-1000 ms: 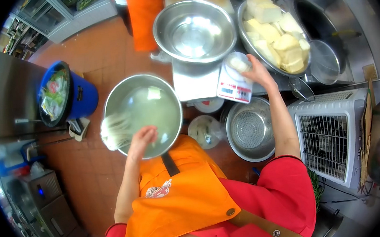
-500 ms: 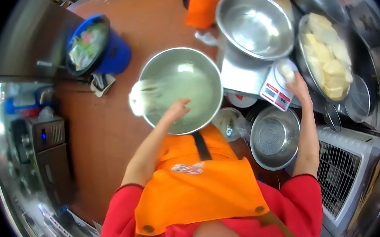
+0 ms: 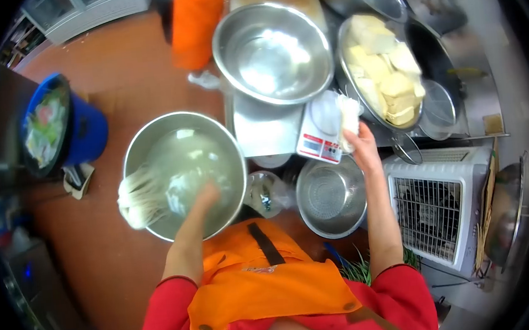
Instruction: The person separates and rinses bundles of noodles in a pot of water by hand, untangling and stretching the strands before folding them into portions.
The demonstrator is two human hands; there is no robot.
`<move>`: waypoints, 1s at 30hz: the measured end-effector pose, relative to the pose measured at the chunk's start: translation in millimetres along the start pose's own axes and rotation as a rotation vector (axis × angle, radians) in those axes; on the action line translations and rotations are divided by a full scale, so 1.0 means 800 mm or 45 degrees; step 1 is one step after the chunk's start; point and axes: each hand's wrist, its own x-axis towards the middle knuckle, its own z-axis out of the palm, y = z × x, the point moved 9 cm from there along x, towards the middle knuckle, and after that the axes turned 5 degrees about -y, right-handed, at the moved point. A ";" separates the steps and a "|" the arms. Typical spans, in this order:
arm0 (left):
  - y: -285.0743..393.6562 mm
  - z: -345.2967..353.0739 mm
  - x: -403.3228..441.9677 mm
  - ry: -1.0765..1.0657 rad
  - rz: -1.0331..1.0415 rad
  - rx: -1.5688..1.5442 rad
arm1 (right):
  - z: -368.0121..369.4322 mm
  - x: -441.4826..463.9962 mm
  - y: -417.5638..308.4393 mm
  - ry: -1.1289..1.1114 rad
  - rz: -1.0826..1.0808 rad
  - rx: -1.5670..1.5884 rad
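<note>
A large metal pot (image 3: 231, 149) of cloudy water stands in front of me. My left hand (image 3: 206, 196) reaches into it, its fingers smeared by motion and partly under the water. Over the pot's left rim hangs a bundle of white strands (image 3: 137, 199), its loose ends trailing inward. My right hand (image 3: 363, 146) grips a whitish, elongated bundle (image 3: 350, 117) at the right edge of a small white and red kitchen scale (image 3: 320, 144). The bundle's exact kind is unclear.
A wide steel bowl (image 3: 273, 53) sits on the metal counter (image 3: 265, 127), beside a bowl of pale yellow slabs (image 3: 389, 67). Below are a perforated steel basin (image 3: 330, 197) and a grey fan unit (image 3: 440, 202). At left stands a blue bin (image 3: 86, 128). Another person's orange apron (image 3: 200, 25) shows above.
The view has shifted, moving the scene leftward. My left hand has gone from above the pot down into the water. My right hand's bundle has moved from the scale's plate to its right edge.
</note>
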 end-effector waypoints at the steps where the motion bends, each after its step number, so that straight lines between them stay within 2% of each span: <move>1: 0.004 0.004 -0.003 -0.015 -0.030 0.024 | 0.009 -0.015 -0.005 0.003 0.024 0.127; 4: 0.051 -0.017 -0.034 -0.276 0.172 0.042 | 0.029 -0.050 -0.008 -0.047 0.066 0.315; 6: 0.030 -0.010 -0.019 -0.160 0.168 -0.072 | 0.053 -0.066 -0.011 -0.050 0.087 0.437; 8: 0.033 -0.022 -0.022 -0.055 0.317 -0.030 | 0.076 -0.082 -0.006 -0.131 0.078 0.500; 10: 0.058 -0.081 -0.070 -0.045 0.271 -0.209 | 0.108 -0.096 0.002 -0.274 0.086 0.602; 12: 0.090 -0.145 -0.120 -0.031 0.236 -0.085 | 0.155 -0.112 0.004 -0.379 0.101 0.699; 15: 0.131 -0.230 -0.200 0.580 0.471 0.258 | 0.210 -0.130 0.023 -0.508 0.166 0.764; 18: 0.129 -0.261 -0.225 0.378 0.436 0.136 | 0.270 -0.146 0.030 -0.616 0.217 0.780; 21: 0.153 -0.291 -0.253 0.178 0.662 -0.114 | 0.328 -0.155 0.016 -0.813 0.185 0.839; 24: 0.168 -0.310 -0.274 0.053 0.594 -0.269 | 0.375 -0.160 0.004 -0.942 0.219 0.861; 27: 0.182 -0.341 -0.302 0.338 0.665 -0.302 | 0.412 -0.168 -0.005 -1.031 0.204 0.756; 29: 0.190 -0.353 -0.311 0.468 0.612 -0.183 | 0.427 -0.172 -0.005 -1.065 0.206 0.671; 30: 0.186 -0.359 -0.318 0.549 0.578 -0.141 | 0.431 -0.170 -0.012 -0.982 0.111 0.569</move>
